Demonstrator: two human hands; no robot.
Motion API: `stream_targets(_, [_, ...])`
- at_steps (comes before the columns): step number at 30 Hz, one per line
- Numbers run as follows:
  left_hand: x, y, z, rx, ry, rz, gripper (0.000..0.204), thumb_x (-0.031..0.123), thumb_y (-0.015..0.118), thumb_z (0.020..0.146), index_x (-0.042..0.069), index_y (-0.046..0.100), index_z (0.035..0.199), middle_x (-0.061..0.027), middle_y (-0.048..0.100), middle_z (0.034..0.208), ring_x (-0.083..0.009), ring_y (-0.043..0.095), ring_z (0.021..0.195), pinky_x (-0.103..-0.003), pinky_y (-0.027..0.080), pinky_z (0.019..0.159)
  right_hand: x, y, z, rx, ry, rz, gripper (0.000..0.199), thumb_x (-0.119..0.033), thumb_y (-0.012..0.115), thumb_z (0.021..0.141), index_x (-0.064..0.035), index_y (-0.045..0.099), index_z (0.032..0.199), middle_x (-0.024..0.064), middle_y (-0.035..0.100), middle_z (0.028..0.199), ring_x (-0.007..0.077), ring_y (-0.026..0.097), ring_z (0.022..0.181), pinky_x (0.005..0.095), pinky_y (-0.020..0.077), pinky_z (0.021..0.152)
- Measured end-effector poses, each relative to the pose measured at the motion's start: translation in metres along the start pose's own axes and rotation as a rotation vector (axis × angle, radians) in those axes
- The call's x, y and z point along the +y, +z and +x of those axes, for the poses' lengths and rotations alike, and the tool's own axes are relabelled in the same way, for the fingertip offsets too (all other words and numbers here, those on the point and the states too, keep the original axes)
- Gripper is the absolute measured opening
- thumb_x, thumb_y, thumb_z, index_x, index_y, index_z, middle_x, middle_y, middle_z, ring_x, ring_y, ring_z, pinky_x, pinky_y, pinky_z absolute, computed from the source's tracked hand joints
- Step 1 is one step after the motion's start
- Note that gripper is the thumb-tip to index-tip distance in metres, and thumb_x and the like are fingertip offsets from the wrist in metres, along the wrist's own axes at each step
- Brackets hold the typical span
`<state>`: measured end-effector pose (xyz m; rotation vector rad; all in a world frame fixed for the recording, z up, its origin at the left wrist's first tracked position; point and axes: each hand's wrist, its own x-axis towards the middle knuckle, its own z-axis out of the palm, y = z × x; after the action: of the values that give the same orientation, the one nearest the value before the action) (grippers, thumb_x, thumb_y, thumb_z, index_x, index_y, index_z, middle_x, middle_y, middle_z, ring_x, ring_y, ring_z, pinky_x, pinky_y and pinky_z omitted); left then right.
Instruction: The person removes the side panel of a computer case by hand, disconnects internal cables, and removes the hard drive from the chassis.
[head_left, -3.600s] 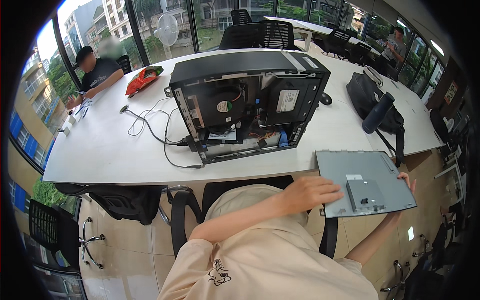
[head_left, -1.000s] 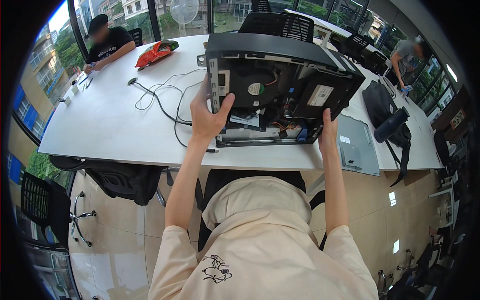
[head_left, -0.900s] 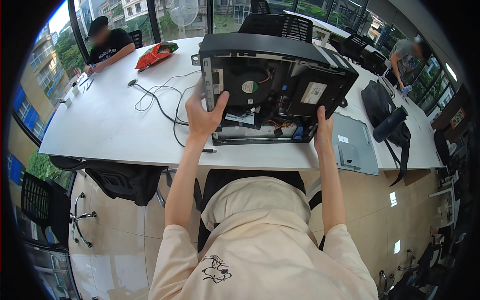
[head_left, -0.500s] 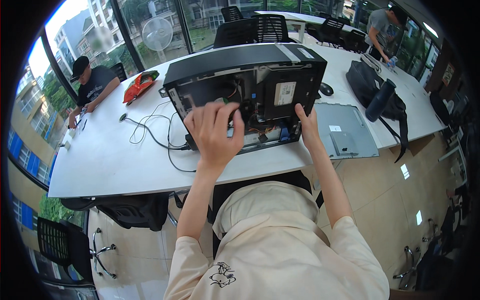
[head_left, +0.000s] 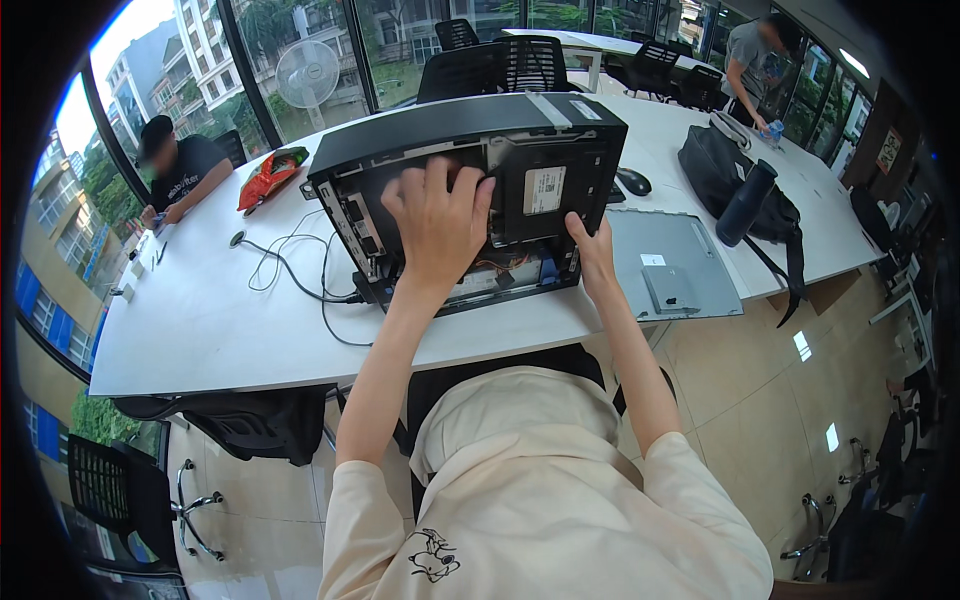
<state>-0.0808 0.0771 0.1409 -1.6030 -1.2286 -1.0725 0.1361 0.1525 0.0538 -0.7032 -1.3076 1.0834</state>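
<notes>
A black desktop computer case [head_left: 440, 128] stands on the white table in front of me, its side open toward me. My left hand [head_left: 438, 222] reaches into the upper middle of the case with bent, closed fingers. The fingertips are hidden, and I cannot make out what they hold. My right hand [head_left: 594, 256] grips the case's right edge, thumb on the near face beside the black drive bay with a white label [head_left: 544, 190]. Below the left hand, coloured wires [head_left: 512, 268] show in the bottom of the case. A black cable [head_left: 335, 297] runs to its lower left corner.
Right of the case lie a grey side panel [head_left: 622, 238], a black mouse [head_left: 633, 181], a black backpack [head_left: 700, 155] and a dark bottle [head_left: 746, 205]. A red packet [head_left: 265, 183] lies at the left, near a seated person [head_left: 190, 170]. Another person [head_left: 752, 65] stands far right.
My left hand has moved up and farther into the case, its thumb and fingers no longer raised in front of the opening. My right hand keeps its hold on the right edge.
</notes>
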Motion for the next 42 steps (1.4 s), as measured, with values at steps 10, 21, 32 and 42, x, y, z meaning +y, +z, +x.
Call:
stream_targets(10, [-0.005, 0.006, 0.000, 0.042, 0.034, -0.078, 0.011, 0.019, 0.069, 0.088, 0.010, 0.065, 0.094, -0.0055, 0.058, 0.106, -0.0277, 0.049, 0.097, -0.047, 0.029, 0.090, 0.008, -0.003, -0.002, 0.023, -0.002, -0.005, 0.067, -0.050, 0.075, 0.094, -0.0022, 0.058, 0.137, 0.0064, 0.066, 0.121, 0.0170, 0.057, 0.114, 0.0322, 0.0423, 0.104])
stream_targets(21, [-0.012, -0.007, -0.004, 0.027, -0.022, -0.146, 0.008, 0.014, 0.068, 0.091, 0.007, 0.068, 0.095, -0.0090, 0.057, 0.107, -0.0271, 0.050, 0.099, -0.045, 0.029, 0.093, 0.013, -0.007, -0.020, 0.130, -0.207, 0.006, 0.066, -0.035, 0.080, 0.091, -0.0013, 0.052, 0.140, 0.0101, 0.061, 0.127, 0.0191, 0.056, 0.120, 0.0340, 0.0421, 0.107])
stream_targets(32, [0.000, -0.018, -0.030, 0.102, -0.028, -0.257, 0.008, 0.014, 0.069, 0.094, 0.007, 0.067, 0.093, -0.0088, 0.056, 0.109, -0.0267, 0.049, 0.103, -0.042, 0.031, 0.093, -0.038, 0.004, -0.053, 0.238, -0.528, -0.440, 0.064, -0.017, 0.089, 0.076, -0.0053, 0.061, 0.132, 0.0079, 0.056, 0.121, 0.0189, 0.054, 0.113, 0.0331, 0.0445, 0.097])
stream_targets(42, [0.002, -0.063, -0.014, -0.285, -0.038, -0.734, 0.014, 0.010, 0.070, 0.094, -0.001, 0.065, 0.099, -0.0101, 0.061, 0.105, -0.0236, 0.060, 0.090, -0.032, 0.048, 0.082, -0.049, -0.027, -0.108, -0.106, -0.094, 0.020, 0.037, -0.010, 0.085, 0.084, 0.0018, 0.069, 0.115, 0.0067, 0.074, 0.102, 0.0111, 0.067, 0.088, 0.0271, 0.0548, 0.078])
